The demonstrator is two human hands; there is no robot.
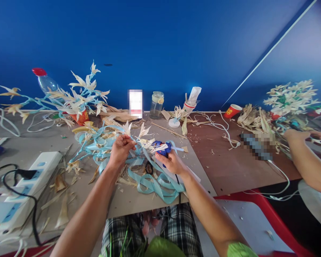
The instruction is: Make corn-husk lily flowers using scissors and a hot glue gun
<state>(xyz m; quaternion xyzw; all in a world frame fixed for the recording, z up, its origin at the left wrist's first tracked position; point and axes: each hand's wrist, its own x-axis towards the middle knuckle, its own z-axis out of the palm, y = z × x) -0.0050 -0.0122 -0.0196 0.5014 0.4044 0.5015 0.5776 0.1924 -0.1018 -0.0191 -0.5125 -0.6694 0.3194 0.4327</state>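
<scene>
My left hand (121, 149) is closed around a light blue wrapped stem with cream husk flowers (135, 132) on it. My right hand (171, 162) grips a blue glue gun (162, 147), whose nozzle points left at a husk petal near the stem. Loops of light blue ribbon (155, 184) lie on the board just below both hands. Small black scissors (149, 167) lie partly hidden between my hands.
A white power strip (21, 189) with black cords lies at the left. A finished husk flower branch (77, 98) stands in a red cup, beside a plastic bottle (46, 82). A glass jar (156, 104), red cup (232, 110) and another person's arm (307, 159) are at the right.
</scene>
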